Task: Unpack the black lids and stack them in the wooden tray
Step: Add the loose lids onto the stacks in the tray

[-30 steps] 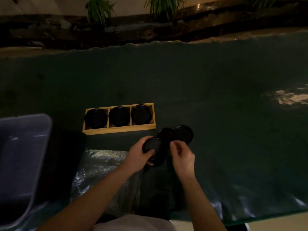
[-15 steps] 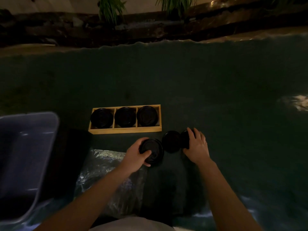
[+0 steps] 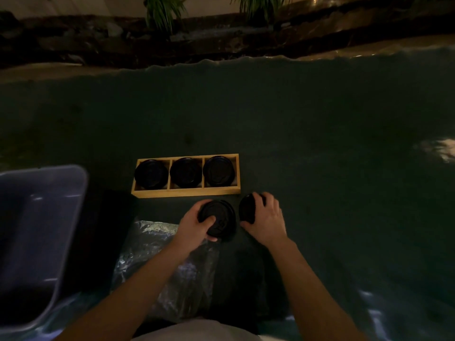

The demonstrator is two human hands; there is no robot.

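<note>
The left hand [image 3: 197, 223] gripped a black lid [image 3: 219, 221] from its left side, the thumb lying across the lid's top and the fingers curled under its near edge. The lid sat tilted toward the camera, just in front of the tray; whether its far edge rested on the cloth could not be told in the dim light.

The right hand [image 3: 267, 217] lay over a second lid [image 3: 246, 207], fingers spread across its right part and thumb down near its near edge. The hand was closed loosely around that lid, though how firmly it held could not be told. The two lids were just beside each other with a narrow dark gap between them.

Just beyond both hands stood the wooden tray [image 3: 187, 192], with three compartments in a row. Each compartment held black lids: left stack [image 3: 150, 174], middle stack [image 3: 186, 173] and right stack [image 3: 218, 171]. How many lids were in each stack could not be made out.

Under the left forearm lay a crumpled clear plastic bag [image 3: 157, 262]. Well to the left sat a grey bin [image 3: 37, 232], partly cut off by the frame. All of it rested on a dark green cloth [image 3: 320, 143] covering the table. Past the cloth's far edge were dark rocks and two green plants [image 3: 162, 11].
</note>
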